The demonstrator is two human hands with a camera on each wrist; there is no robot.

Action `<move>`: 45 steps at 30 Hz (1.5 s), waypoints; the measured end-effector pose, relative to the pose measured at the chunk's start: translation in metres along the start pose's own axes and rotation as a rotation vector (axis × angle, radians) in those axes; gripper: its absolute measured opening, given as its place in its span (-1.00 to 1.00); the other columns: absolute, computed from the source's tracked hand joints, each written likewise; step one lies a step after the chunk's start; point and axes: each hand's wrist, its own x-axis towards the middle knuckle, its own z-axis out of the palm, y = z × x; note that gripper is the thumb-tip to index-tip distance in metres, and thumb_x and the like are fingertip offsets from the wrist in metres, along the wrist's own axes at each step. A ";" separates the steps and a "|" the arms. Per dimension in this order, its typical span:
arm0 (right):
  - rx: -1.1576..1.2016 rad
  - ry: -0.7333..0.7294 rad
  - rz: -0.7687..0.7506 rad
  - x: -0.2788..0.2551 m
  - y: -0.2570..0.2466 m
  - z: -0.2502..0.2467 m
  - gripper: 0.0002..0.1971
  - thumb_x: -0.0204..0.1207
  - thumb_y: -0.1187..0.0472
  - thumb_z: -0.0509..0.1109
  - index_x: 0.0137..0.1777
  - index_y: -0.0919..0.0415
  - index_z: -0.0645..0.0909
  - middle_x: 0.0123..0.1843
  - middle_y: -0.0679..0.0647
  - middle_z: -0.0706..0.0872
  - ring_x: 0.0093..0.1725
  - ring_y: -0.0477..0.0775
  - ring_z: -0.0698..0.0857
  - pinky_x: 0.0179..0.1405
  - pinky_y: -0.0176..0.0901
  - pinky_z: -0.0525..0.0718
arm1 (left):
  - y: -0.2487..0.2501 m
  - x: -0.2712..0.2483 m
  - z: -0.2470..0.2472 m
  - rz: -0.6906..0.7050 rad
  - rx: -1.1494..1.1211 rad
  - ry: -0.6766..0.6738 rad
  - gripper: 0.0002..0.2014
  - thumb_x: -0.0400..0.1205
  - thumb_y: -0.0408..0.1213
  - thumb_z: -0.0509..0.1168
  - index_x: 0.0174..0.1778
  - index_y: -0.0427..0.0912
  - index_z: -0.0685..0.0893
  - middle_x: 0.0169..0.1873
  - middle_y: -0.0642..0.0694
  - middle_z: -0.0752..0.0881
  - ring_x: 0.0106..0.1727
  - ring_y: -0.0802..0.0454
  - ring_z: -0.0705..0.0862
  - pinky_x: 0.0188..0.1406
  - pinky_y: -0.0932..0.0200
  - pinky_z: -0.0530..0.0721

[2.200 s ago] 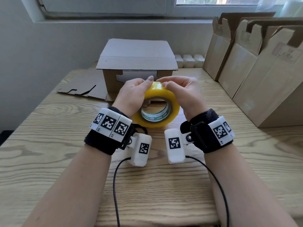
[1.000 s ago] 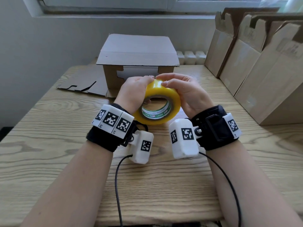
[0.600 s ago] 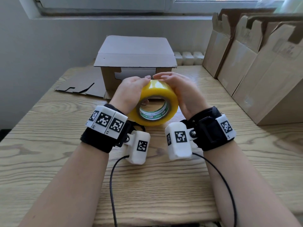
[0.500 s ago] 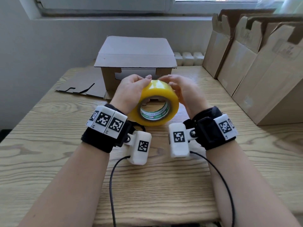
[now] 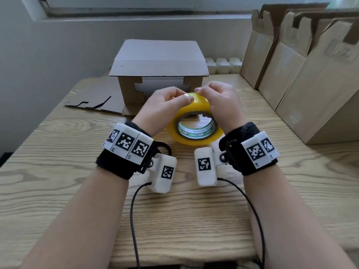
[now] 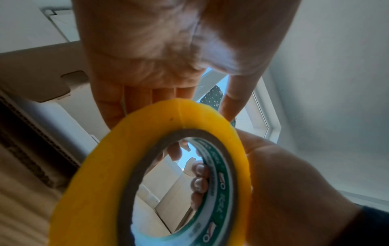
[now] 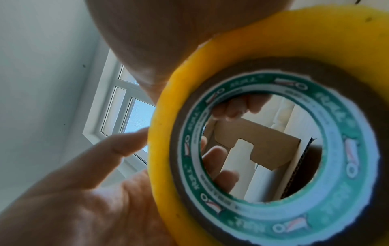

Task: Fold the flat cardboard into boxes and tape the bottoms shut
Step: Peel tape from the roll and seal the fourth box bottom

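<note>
A yellow tape roll (image 5: 194, 133) with a green-printed core stands tilted on edge above the wooden table (image 5: 58, 152). My left hand (image 5: 171, 100) holds its left side, with the thumb on top and the fingers (image 6: 134, 103) behind it. My right hand (image 5: 215, 96) grips the right side. Its fingers (image 6: 197, 181) curl into the core and its fingertip meets my left thumb at the top of the roll. Behind the hands stands a folded cardboard box (image 5: 159, 61). Through the core the box (image 7: 258, 149) shows in the right wrist view.
Flat cardboard (image 5: 93, 100) lies on the table left of the box. Several flattened boxes (image 5: 303, 74) lean in a row along the right side. A wall and window sill (image 5: 136, 16) close off the back. Cables run from both wrist cameras toward me.
Both hands have kept hold of the roll. My right fingers, which lay stretched over its top, are now curled with a fingertip up against my left thumb. The roll has tilted slightly flatter.
</note>
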 end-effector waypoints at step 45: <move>0.062 0.056 -0.060 0.001 0.007 0.001 -0.75 0.42 0.02 0.45 -0.46 0.05 0.67 -0.46 -0.02 0.58 -0.33 0.05 0.54 -0.26 0.07 0.50 | 0.000 0.000 -0.001 0.031 0.083 -0.217 -0.80 0.79 -0.24 0.03 0.27 -0.18 0.45 0.02 -0.29 0.60 0.01 -0.11 0.62 0.13 -0.18 0.62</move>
